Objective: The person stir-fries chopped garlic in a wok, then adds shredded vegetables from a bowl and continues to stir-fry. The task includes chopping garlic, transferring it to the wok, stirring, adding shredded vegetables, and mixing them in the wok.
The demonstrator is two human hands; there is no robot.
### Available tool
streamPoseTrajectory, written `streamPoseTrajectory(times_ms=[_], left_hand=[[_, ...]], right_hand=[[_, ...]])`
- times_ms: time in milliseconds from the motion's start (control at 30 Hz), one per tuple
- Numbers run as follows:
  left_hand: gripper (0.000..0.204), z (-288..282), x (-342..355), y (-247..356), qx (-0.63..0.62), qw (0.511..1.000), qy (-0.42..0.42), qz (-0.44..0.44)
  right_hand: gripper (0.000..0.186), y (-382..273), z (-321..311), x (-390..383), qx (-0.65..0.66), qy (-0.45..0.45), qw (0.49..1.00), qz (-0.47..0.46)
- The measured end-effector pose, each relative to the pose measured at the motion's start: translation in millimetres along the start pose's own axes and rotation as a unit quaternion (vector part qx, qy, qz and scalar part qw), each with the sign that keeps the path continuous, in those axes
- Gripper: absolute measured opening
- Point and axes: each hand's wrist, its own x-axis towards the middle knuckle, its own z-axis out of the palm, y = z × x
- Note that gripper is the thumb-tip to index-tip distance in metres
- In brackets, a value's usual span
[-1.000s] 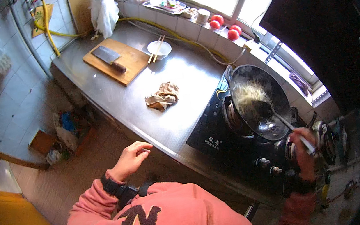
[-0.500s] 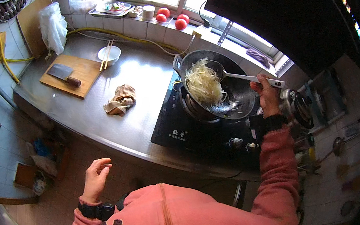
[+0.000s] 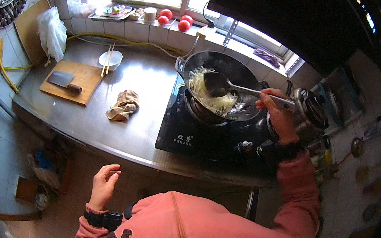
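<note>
My right hand is wrapped round the pale handle of a long metal wok spatula. The spatula's broad head lies in a black wok, over pale vegetable shreds that look like potato. Some of the shreds are hidden beneath it. The wok sits on a burner of a black glass gas stove. Away from the counter, low at the left in front of my body, my left hand hangs empty, fingers loosely bent and thumb apart.
A crumpled brown cloth lies on the steel counter. Beyond it are a cutting board with a cleaver, and a white bowl with chopsticks. Tomatoes line the windowsill. A lidded metal pot stands right of the wok.
The spatula's head has swung left across the wok and now covers part of the shreds, which have spread lower. My right hand has shifted slightly down and left. My left hand is nearly unmoved.
</note>
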Motion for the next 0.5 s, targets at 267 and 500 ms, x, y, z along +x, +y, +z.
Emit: streamPoseTrajectory(times_ms=[267,500], left_hand=[[0.023,-2.8,-30.0,6.0,0.009,0.998,0.035,-0.043],[0.024,-5.1,-65.2,6.8,0.036,0.995,0.078,-0.049]], right_hand=[[0.018,58.8,-35.5,55.9,-0.072,0.110,0.991,-0.006],[0.014,64.7,13.4,70.3,0.101,-0.028,0.994,-0.033]])
